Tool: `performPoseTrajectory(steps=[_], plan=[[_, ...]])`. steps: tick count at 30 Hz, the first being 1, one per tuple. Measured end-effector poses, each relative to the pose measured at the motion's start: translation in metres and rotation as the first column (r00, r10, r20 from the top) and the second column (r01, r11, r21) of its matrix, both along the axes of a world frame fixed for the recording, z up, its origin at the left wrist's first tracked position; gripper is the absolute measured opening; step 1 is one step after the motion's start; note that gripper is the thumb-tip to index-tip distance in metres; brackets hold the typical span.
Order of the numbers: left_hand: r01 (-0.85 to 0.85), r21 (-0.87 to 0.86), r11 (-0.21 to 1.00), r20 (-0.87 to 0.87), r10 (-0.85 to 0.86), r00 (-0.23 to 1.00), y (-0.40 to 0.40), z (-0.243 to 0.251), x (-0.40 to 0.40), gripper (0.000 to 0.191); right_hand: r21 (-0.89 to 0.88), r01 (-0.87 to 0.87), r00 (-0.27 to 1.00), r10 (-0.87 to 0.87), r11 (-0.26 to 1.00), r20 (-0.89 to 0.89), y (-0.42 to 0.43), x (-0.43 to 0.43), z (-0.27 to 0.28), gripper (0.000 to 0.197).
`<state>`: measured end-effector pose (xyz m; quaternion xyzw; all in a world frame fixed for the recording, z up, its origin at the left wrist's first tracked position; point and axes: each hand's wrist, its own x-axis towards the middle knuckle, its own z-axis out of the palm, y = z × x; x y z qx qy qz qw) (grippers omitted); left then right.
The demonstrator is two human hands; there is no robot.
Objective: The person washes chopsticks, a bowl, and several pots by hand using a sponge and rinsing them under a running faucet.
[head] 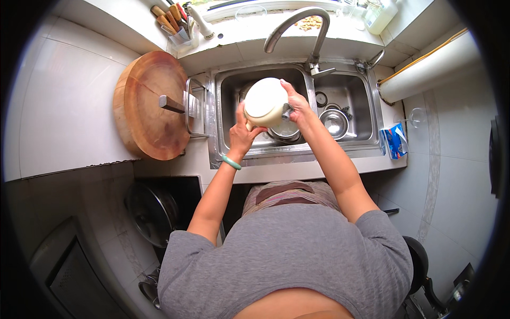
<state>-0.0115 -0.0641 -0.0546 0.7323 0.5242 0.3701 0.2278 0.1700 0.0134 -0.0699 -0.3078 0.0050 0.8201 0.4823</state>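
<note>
I hold a cream-coloured bowl-shaped vessel (266, 97) tilted over the left sink basin (229, 85), its pale base towards me. My left hand (244, 131) grips its lower left side, near what looks like a small handle. Against the right side, my right hand (298, 105) has its thumb near the base's edge. A grey, shiny scrubber-like piece (287, 111) shows between that hand and the vessel; what it is exactly I cannot tell. Below, partly hidden, a round metal vessel (285, 130) sits in the basin.
A steel faucet (320, 36) arches behind the basins. The right basin (360, 91) holds a metal bowl (334, 123). Left stands a round wooden chopping board (155, 107) beside a racked cleaver (172, 104). A blue tissue pack (395, 141) lies on the right counter edge.
</note>
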Motion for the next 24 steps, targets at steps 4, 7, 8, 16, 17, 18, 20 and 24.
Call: performPoseTrajectory(steps=[4, 7, 8, 16, 17, 18, 20, 24], plan=[[0.638, -0.530, 0.558, 0.848, 0.360, 0.390, 0.004, -0.020, -0.019, 0.024, 0.078, -0.097, 0.994, 0.100, 0.992, -0.038, -0.012, 0.016, 0.021, 0.047], [0.947, -0.140, 0.289, 0.758, 0.647, -0.086, -0.001, -0.011, -0.014, 0.004, 0.076, -0.076, 0.995, 0.072, 0.994, 0.062, -0.012, 0.026, 0.006, 0.046], [0.948, -0.091, 0.304, 0.704, 0.693, -0.155, -0.002, -0.010, -0.013, 0.004, 0.007, 0.014, 0.978, -0.015, 1.000, 0.209, -0.011, 0.024, 0.001, 0.044], [0.816, -0.412, 0.406, 0.763, 0.643, 0.066, -0.006, 0.008, 0.016, 0.009, 0.555, -0.156, 0.226, -0.518, 0.817, 0.825, -0.047, 0.012, -0.032, 0.028], [0.804, -0.442, 0.398, 0.755, 0.649, 0.094, -0.006, 0.007, 0.020, 0.008, 0.599, -0.246, 0.219, -0.558, 0.762, 0.800, -0.056, 0.002, -0.019, 0.030], [0.822, -0.452, 0.346, 0.736, 0.666, 0.125, -0.006, 0.000, 0.021, 0.007, 0.612, -0.380, 0.186, -0.591, 0.693, 0.785, -0.063, -0.004, -0.007, 0.031], [0.821, -0.464, 0.334, 0.723, 0.678, 0.133, -0.008, -0.006, 0.026, 0.010, 0.605, -0.510, 0.159, -0.624, 0.611, 0.765, -0.070, -0.011, 0.010, 0.033], [0.734, -0.597, 0.324, 0.696, 0.665, 0.272, -0.013, 0.012, 0.037, 0.018, 0.552, -0.744, 0.131, -0.727, 0.377, 0.674, -0.064, -0.012, 0.034, 0.033]])
